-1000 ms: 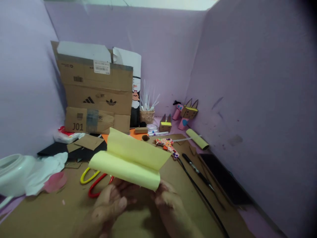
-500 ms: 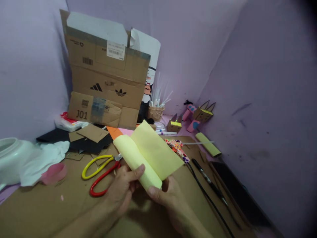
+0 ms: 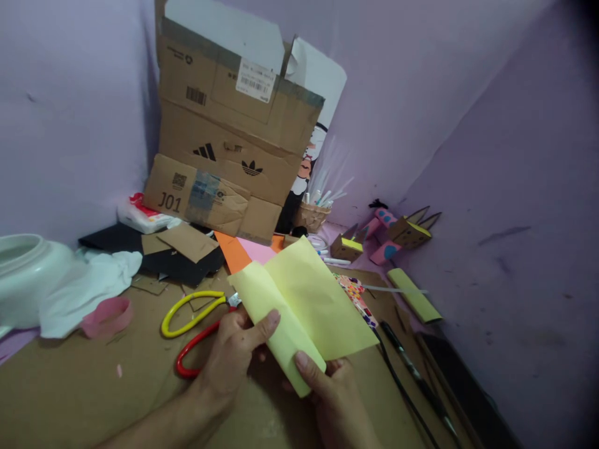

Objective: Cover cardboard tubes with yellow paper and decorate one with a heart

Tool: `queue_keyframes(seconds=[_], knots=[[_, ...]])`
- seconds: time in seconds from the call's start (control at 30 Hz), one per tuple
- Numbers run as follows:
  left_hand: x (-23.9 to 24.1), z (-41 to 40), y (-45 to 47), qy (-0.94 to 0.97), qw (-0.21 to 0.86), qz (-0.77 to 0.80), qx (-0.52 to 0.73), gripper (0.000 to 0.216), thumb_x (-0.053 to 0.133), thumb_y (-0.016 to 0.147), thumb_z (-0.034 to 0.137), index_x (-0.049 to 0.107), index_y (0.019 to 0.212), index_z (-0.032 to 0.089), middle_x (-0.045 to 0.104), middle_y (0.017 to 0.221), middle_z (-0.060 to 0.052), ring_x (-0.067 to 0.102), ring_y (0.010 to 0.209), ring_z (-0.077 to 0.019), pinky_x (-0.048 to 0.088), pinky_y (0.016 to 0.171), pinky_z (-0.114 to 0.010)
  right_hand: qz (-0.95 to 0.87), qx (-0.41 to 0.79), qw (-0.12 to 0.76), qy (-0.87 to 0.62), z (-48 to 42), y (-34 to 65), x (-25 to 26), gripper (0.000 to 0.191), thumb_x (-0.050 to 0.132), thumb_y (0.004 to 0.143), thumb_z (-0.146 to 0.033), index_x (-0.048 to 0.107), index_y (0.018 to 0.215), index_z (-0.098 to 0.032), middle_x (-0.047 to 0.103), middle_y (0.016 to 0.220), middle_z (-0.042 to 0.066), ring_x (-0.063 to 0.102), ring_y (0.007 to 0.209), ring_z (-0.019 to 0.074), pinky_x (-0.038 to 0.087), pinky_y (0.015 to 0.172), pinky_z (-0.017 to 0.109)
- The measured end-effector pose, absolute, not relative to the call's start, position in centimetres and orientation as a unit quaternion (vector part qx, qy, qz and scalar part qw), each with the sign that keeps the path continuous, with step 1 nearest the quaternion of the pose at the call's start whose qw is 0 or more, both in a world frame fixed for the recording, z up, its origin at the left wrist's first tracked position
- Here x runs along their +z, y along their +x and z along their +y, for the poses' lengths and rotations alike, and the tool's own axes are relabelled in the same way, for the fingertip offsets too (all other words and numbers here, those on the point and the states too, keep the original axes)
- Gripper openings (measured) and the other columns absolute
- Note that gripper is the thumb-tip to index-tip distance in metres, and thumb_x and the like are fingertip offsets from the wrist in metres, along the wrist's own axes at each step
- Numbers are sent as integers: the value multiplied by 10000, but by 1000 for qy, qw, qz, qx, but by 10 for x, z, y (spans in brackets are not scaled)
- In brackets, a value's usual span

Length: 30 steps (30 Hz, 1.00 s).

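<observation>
A sheet of yellow paper [image 3: 322,299], partly wrapped around a roll or flattened tube along its left side, is held between both hands above the cardboard-covered table. My left hand [image 3: 238,349] grips the rolled part from the left, thumb pressed on top. At the lower right end, my right hand [image 3: 330,386] pinches the roll with its thumb over the edge; its other fingers are partly hidden beneath the paper. Whatever lies inside the roll is covered. Scissors [image 3: 194,315] with one yellow and one red handle lie just left of my left hand, their blades mostly hidden.
Behind stands a large cardboard piece [image 3: 234,137]. Black sheets and cardboard scraps [image 3: 189,242] lie at left, near a pink tape ring [image 3: 107,317] and a white pot [image 3: 28,280]. On the right are a patterned glue gun [image 3: 353,293], a black pen-like tool [image 3: 412,362] and a yellow tube [image 3: 414,294].
The view has shifted, so the scene sits further right. The roll has turned and looks flatter and wider, with my right thumb now further up on it. Both hands keep their hold.
</observation>
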<state>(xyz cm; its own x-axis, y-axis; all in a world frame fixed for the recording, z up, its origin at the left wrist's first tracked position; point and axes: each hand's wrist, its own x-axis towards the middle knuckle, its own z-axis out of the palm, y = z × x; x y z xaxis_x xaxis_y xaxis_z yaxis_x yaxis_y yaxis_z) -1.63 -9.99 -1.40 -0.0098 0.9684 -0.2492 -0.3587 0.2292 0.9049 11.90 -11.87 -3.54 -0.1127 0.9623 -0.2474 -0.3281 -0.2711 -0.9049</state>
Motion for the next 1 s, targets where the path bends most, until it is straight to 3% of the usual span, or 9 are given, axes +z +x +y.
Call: queue_keyframes(seconds=[0.13,0.3,0.5,0.67,0.83,1.0], knots=[[-8,-105,-10,320,671,430,512,287,735,626,284,655,859,137,660,676,-26,558,538,-133,446,482,-230,-378,652,494,-432,-118,117,-36,393,765,613,-356,692,899,-96,717,769,96,637,623,198,502,549,264],[-4,-104,-7,242,654,405,592,344,747,595,197,681,924,119,718,788,-60,651,722,-213,539,680,-306,-379,661,510,-398,-121,118,-33,473,754,642,-323,652,1053,-112,716,923,109,645,880,285,506,761,357],[-8,-98,-7,205,615,419,635,342,779,565,205,689,875,92,730,796,-90,666,722,-243,548,644,-320,-351,676,510,-400,-124,120,-34,552,770,626,-297,608,1121,-113,701,983,116,629,939,279,504,788,357],[-6,-98,-7,222,612,416,635,306,785,563,218,689,837,121,733,791,-66,668,701,-222,541,622,-300,-320,670,531,-410,-125,117,-30,470,780,593,-305,664,1005,-110,720,868,90,663,737,236,508,531,263],[6,-89,-21,202,579,435,659,241,807,490,244,667,633,111,690,572,-39,641,542,-203,526,545,-300,-312,670,545,-394,-124,119,-30,406,761,622,-264,678,996,-129,726,907,83,665,829,261,528,698,332],[12,-80,-42,194,542,431,695,182,757,572,246,647,634,114,618,511,6,545,452,-92,437,427,-176,-303,676,551,-383,-126,124,-31,366,767,613,-246,699,953,-131,738,857,80,679,769,261,530,711,354]])
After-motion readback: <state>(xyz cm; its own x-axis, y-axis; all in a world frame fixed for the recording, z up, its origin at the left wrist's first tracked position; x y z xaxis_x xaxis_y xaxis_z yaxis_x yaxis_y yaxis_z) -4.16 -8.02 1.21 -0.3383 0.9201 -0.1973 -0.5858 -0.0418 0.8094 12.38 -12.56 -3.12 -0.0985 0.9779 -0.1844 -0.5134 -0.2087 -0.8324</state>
